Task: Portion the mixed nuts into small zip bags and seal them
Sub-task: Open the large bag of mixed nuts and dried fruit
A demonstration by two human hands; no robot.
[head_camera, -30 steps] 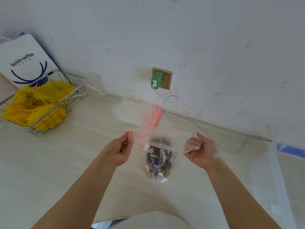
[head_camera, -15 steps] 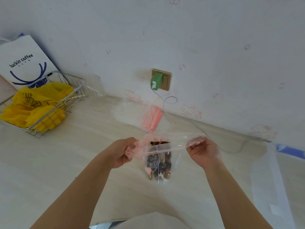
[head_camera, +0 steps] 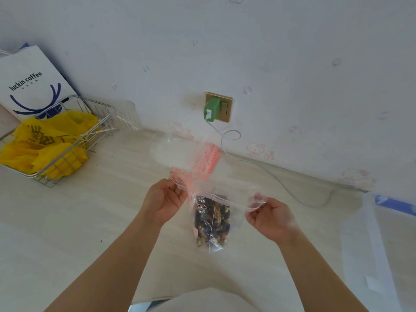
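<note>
While both hands pinch, zip bag [head_camera: 225, 194] taut

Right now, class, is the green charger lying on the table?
No: the green charger is plugged into the wall socket, above the table.

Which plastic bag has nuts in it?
The clear zip bag pinched between the left hand and right hand. The stack of zip bags behind lies flat and empty.

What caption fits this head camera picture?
Left hand and right hand pinch the clear red-striped zip bag of mixed nuts by its top.
</note>
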